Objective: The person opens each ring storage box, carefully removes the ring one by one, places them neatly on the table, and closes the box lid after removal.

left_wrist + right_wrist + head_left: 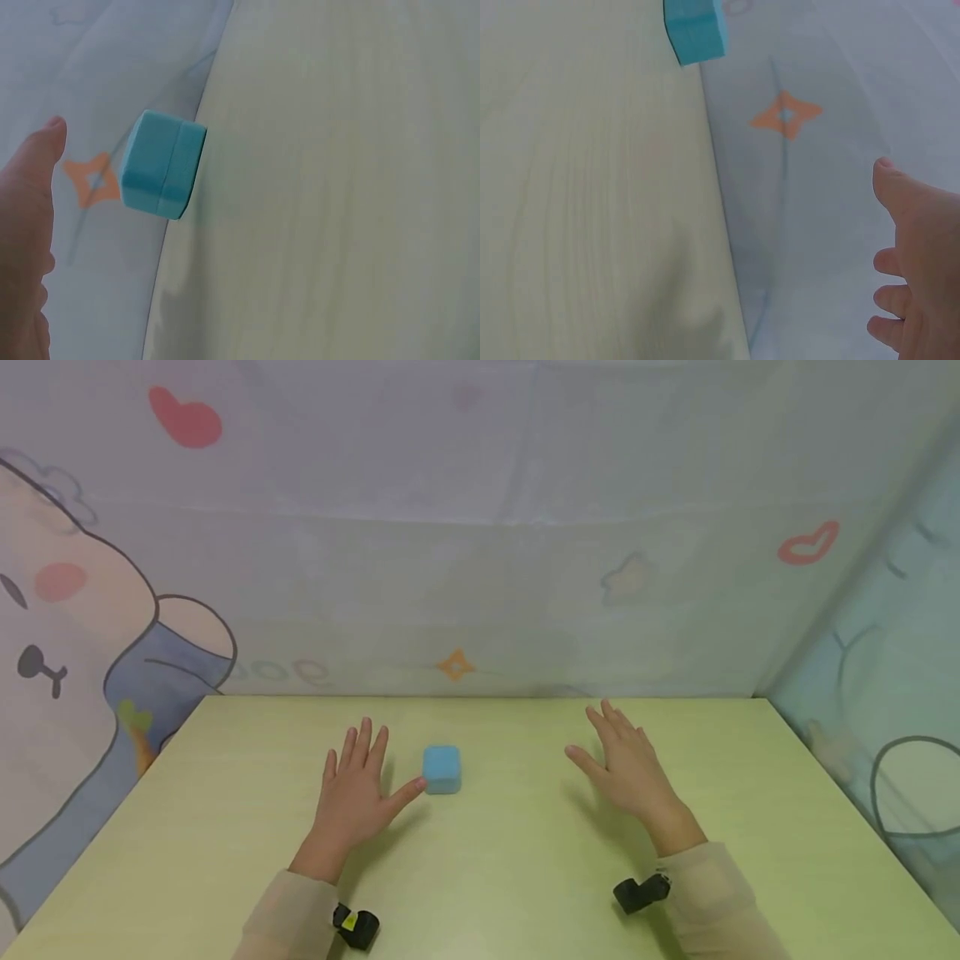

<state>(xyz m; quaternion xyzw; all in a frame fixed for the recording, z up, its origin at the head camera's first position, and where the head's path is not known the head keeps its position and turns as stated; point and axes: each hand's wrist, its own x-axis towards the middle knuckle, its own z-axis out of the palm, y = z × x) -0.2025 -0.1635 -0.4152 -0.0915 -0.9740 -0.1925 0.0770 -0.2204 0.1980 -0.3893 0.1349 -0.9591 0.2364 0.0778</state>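
Observation:
A small light-blue box with rounded corners [442, 768] sits on the pale wooden table, left of centre. A seam line runs round the box [161, 165] in the left wrist view. My left hand [354, 797] is spread beside it on the left, and the thumb tip overlaps the box's lower left corner in the head view. Well to the right of the box, my right hand [630, 768] has its fingers straight and its thumb pointing left, holding nothing. Only the box's lower end [695, 34] shows at the top of the right wrist view.
The pale table [517, 877] ends at a hanging printed cloth [517, 593] along its back edge. Another cloth [892, 635] hangs on the right side. Black wrist cameras [641, 893] are strapped at both sleeves, and shadows fall under the hands.

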